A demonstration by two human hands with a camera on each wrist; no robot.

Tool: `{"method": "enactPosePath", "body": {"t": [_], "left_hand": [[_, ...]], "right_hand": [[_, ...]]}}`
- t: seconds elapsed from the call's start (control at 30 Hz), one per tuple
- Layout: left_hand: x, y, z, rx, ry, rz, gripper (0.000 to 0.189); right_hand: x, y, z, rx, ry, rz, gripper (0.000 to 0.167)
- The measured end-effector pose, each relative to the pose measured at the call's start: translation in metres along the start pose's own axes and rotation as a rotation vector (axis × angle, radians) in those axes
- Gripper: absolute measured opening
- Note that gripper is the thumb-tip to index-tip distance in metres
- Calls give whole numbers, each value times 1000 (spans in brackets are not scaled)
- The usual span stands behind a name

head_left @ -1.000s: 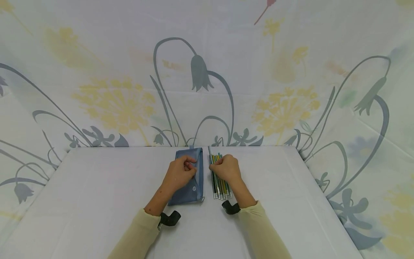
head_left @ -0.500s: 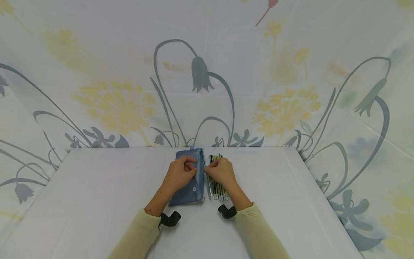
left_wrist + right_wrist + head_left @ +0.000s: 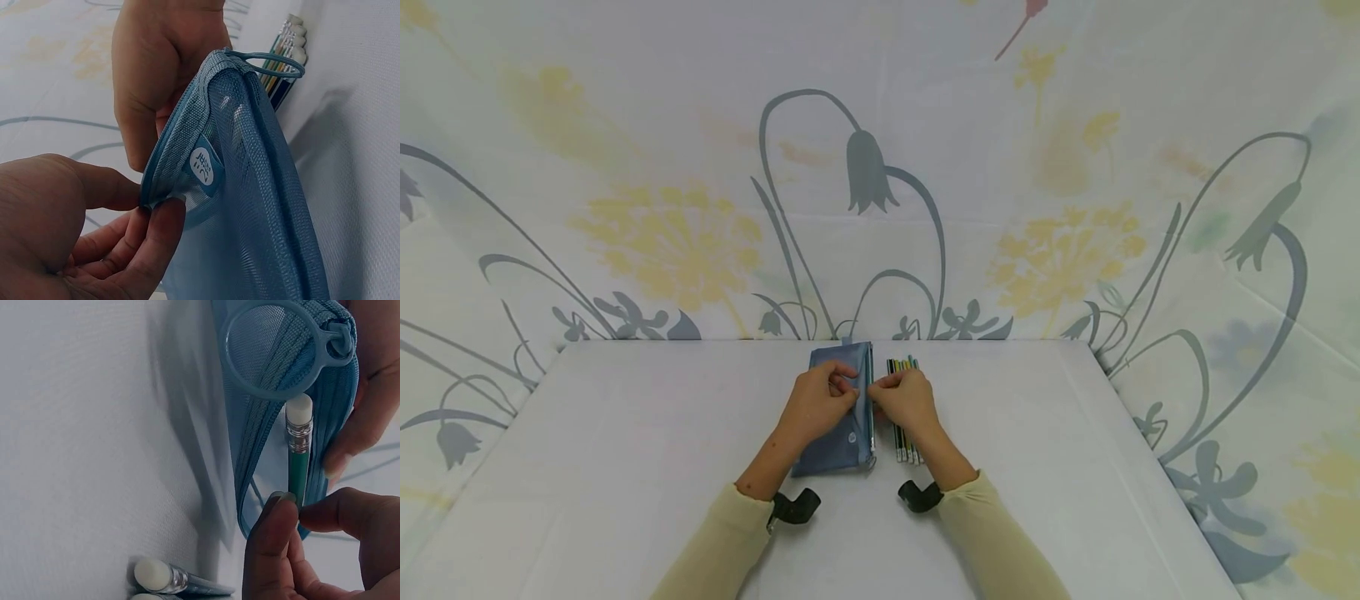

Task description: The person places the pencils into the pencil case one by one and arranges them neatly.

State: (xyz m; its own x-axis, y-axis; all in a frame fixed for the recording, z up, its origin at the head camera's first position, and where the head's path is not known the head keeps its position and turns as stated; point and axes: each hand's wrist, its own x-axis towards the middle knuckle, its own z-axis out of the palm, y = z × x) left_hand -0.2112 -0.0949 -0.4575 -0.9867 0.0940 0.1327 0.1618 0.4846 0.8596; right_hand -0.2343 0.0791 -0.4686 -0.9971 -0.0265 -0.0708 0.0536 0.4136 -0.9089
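A blue mesh pencil case point(image 3: 827, 454) lies on the table, its zipped side gaping to the right. The thumb and fingers of my left hand point(image 3: 816, 402) pinch the upper edge of that opening, beside a small printed label point(image 3: 203, 167). My right hand point(image 3: 912, 407) pinches a green pencil point(image 3: 299, 465) between thumb and fingertips. In the right wrist view the pencil lines up along the open mouth, its white eraser close to the zip-pull ring point(image 3: 269, 394). The pencil's far end is hidden behind the fingers.
Several eraser-tipped pencils point(image 3: 901, 442) lie side by side on the white table point(image 3: 625, 467), just right of the case and partly under my right hand. A flower-printed cloth point(image 3: 1060, 167) stands behind the table. Black wrist cameras point(image 3: 797, 506) sit at both wrists.
My right hand has moved left from the row of pencils to the case's opening, carrying one pencil. The left hand has kept its grip on the case edge.
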Motion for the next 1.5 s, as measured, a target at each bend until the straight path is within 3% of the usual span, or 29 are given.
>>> {"method": "enactPosePath", "body": {"t": [0.3, 0.8, 1.27, 1.5], "left_hand": [[0, 1, 0, 11, 8, 3, 22], [0, 2, 1, 13, -1, 14, 22], [0, 1, 0, 22, -3, 3, 22], [-1, 1, 0, 21, -4, -7, 22]], "right_hand": [[0, -3, 0, 99, -39, 24, 16], [1, -1, 2, 120, -54, -2, 17], [5, 3, -12, -57, -11, -119, 10], [9, 7, -26, -230, 43, -241, 9]]}}
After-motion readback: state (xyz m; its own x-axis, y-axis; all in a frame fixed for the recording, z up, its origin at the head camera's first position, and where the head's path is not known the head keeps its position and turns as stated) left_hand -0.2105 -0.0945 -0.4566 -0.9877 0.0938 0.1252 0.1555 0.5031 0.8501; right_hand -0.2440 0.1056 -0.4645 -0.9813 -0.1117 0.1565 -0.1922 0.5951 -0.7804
